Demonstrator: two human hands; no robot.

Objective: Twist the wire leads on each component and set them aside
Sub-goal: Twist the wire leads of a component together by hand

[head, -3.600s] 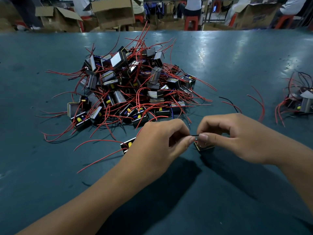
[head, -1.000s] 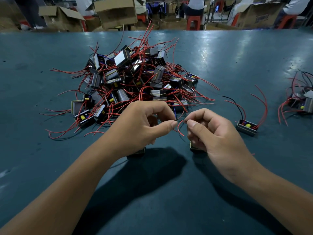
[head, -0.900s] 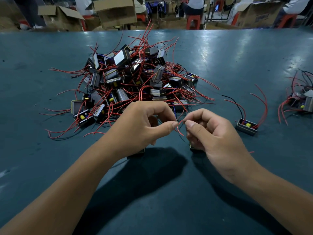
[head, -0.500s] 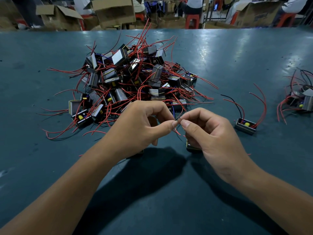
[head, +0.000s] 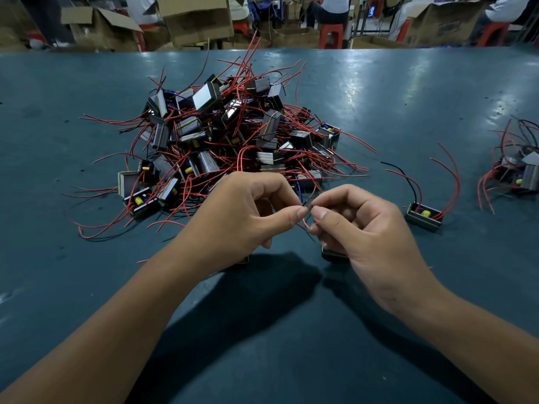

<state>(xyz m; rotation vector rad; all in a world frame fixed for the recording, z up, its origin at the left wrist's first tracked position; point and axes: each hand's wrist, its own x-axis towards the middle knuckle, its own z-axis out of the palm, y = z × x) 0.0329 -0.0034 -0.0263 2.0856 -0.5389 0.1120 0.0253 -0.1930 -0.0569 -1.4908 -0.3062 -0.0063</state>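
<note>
A big pile of small black components (head: 230,141) with red wire leads lies on the blue-green table (head: 379,97). In front of it my left hand (head: 242,220) and my right hand (head: 358,231) meet fingertip to fingertip. Both pinch the thin red wire leads (head: 306,212) between thumb and forefinger. The component (head: 331,253) these leads belong to sits on the table under my right hand, mostly hidden. Another component's corner (head: 243,261) peeks out beneath my left hand.
One component (head: 423,215) with curved red and black leads lies alone to the right. A small heap of components (head: 522,170) sits at the right edge. Cardboard boxes (head: 198,18), red stools and seated people line the far side of the table.
Since 3.6 s ago a component has appeared alone on the right and my hands hold leads of another one. In the last second my fingertips have closed together on the leads.
</note>
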